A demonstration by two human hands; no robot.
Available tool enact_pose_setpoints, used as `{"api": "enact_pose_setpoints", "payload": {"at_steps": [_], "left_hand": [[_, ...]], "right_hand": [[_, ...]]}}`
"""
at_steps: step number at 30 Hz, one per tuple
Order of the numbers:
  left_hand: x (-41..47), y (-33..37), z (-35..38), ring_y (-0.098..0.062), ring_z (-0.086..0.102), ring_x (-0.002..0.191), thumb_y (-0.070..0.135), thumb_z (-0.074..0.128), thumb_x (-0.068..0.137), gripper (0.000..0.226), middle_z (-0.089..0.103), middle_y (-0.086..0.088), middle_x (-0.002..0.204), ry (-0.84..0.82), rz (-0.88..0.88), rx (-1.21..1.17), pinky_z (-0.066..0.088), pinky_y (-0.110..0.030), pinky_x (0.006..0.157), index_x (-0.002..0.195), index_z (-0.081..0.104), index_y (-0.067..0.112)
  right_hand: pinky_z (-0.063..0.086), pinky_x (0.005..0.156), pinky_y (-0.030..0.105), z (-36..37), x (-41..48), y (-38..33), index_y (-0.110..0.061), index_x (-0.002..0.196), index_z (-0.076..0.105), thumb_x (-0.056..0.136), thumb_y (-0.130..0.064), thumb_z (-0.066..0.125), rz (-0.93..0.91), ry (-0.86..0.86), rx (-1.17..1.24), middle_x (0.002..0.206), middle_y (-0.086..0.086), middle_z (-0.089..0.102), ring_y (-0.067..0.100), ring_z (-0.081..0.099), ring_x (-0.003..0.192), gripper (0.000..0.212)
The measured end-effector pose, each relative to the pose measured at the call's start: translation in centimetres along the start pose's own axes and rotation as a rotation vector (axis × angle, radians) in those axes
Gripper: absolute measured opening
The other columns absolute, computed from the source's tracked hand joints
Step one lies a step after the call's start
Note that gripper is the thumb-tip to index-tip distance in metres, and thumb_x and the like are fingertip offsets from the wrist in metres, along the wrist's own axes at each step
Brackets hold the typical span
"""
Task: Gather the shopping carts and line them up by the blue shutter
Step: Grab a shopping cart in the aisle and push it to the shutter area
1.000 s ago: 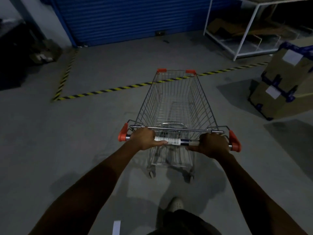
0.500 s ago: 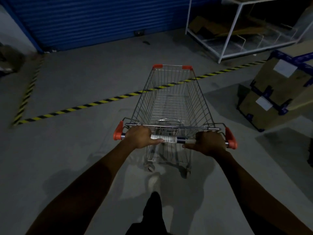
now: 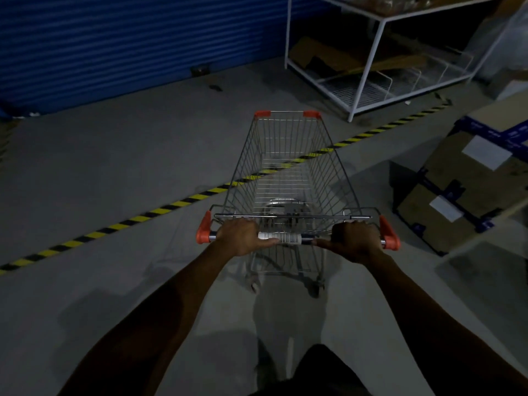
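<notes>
A shopping cart [image 3: 288,178] made of thin silver wire sits in the middle of the frame, on the gray floor [image 3: 114,172]. Its basket has nothing in it, so you can see the floor through the wires. It has two little orange caps on the far top corners and bigger orange ends on the push bar [image 3: 288,239] near the bottom of the cart. A white sticker with a bar code is wrapped around the middle of the bar. The small wheels show under the near end.

The left hand [image 3: 243,237] is closed around the bar near its left end. The right hand [image 3: 354,238] is closed around the bar near its right end, with the thumb sticking out along the bar.

A yellow and black striped line [image 3: 120,225] runs across the floor and passes under the cart. The blue shutter [image 3: 128,44] fills the upper left of the frame, well past the cart. A white rack [image 3: 368,67] stands at the upper right, and brown boxes [image 3: 468,190] sit at the right side.
</notes>
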State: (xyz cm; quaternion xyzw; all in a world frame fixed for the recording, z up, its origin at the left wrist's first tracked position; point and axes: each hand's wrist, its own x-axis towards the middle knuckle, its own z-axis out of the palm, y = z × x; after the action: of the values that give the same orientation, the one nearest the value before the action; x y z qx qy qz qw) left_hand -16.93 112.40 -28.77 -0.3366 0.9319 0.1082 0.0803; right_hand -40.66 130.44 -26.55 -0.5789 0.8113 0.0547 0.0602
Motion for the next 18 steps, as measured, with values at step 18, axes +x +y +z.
{"api": "enact_pose_setpoints", "payload": {"at_steps": [18], "left_hand": [[41.5, -2.7, -10.8, -0.010, 0.052, 0.056, 0.102, 0.017, 0.060, 0.094, 0.047, 0.008, 0.054, 0.046, 0.049, -0.021, 0.041, -0.027, 0.059, 0.059, 0.056, 0.017]], "right_hand": [[0.037, 0.056, 0.026, -5.4, 37.9, 19.5, -0.022, 0.074, 0.063, 0.081, -0.089, 0.030, 0.046, 0.007, -0.001, 0.070, -0.003, 0.061, 0.011, 0.053, 0.061, 0.075]]}}
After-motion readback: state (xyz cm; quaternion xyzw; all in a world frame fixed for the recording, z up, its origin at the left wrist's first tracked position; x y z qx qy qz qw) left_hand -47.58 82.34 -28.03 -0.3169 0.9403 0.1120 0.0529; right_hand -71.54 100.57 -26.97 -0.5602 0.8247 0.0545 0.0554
